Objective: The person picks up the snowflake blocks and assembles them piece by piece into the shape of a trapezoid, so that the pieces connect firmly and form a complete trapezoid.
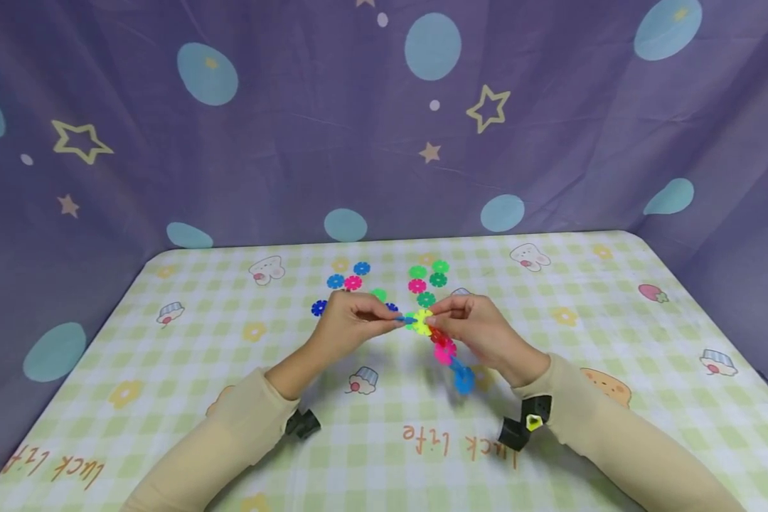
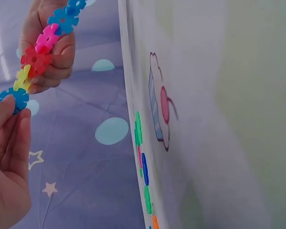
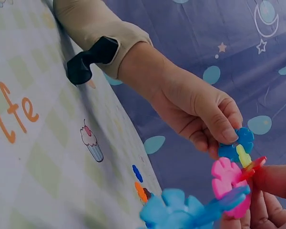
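Note:
Between both hands, raised over the table, is a chain of interlocking plastic snowflake discs. My left hand point(image 1: 348, 323) pinches a blue snowflake disc point(image 2: 20, 99) at one end, between thumb and fingers. Joined to it is a yellow disc point(image 1: 422, 322), followed by a red disc point(image 2: 36, 59) and a pink disc point(image 1: 445, 352). Two blue discs point(image 3: 174, 210) form the far end, hanging down toward the near side in the head view. My right hand point(image 1: 483, 327) grips the chain around the yellow and red discs, its fingertips partly hidden behind them.
Loose discs lie farther back on the checked tablecloth point(image 1: 185, 398): a blue disc point(image 1: 361, 268) among several at left, a green disc point(image 1: 440, 267) and a pink disc point(image 1: 417, 286) at right. A purple curtain point(image 1: 384, 142) hangs behind the table.

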`<state>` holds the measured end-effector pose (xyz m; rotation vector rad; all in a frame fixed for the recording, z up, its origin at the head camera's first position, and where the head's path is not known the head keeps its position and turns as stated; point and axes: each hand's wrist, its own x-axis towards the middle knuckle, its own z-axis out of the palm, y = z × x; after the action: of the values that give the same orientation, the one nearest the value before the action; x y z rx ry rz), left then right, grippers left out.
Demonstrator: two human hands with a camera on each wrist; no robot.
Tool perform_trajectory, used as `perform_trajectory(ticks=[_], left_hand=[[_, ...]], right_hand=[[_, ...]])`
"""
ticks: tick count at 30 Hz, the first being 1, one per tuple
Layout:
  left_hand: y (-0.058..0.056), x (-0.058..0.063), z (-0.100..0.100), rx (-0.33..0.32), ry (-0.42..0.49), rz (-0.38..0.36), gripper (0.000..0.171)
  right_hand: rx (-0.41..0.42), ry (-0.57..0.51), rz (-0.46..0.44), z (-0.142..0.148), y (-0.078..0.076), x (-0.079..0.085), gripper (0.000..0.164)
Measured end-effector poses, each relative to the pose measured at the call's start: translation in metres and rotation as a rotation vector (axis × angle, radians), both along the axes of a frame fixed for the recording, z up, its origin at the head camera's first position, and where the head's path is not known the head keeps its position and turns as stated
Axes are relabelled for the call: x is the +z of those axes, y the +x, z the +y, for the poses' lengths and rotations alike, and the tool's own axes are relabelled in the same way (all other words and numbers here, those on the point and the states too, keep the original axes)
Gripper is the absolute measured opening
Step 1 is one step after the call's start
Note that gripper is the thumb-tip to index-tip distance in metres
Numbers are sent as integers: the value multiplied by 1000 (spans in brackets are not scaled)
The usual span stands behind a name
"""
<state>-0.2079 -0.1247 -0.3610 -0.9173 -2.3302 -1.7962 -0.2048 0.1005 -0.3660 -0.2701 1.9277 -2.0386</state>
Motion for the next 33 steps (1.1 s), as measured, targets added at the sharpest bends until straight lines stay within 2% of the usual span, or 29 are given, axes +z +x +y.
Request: perform_trajectory(ticks=[4, 9, 14, 20, 23, 26, 28, 30, 33], left_hand=[[-1, 0, 0, -34, -22, -16, 4], [-1, 0, 1, -62, -40, 18, 4], [-2, -1, 3, -44, -53, 17, 4], [-3, 1, 2, -10, -54, -53, 5], [-6, 0, 1, -30, -45, -103, 6], [-10, 0, -2, -50, -75, -168, 13], [-14, -1, -8, -52, -109, -201, 19], [-19, -1, -17, -30, -138, -234, 24], [-29, -2, -37, 19, -136, -294, 28]], right_hand=[[11, -4, -11, 0, 4, 0, 9], [4, -11, -13, -2, 8, -1, 8], [-7, -15, -17, -3, 8, -1, 9], [57, 2, -49, -4, 4, -4, 4], [97, 19, -56, -5, 1, -5, 3], [103, 9, -71, -5, 1, -6, 2], [94, -6, -80, -4, 1, -7, 2], [86, -19, -89, -3, 1, -8, 5], [82, -29, -93, -1, 2, -10, 7]])
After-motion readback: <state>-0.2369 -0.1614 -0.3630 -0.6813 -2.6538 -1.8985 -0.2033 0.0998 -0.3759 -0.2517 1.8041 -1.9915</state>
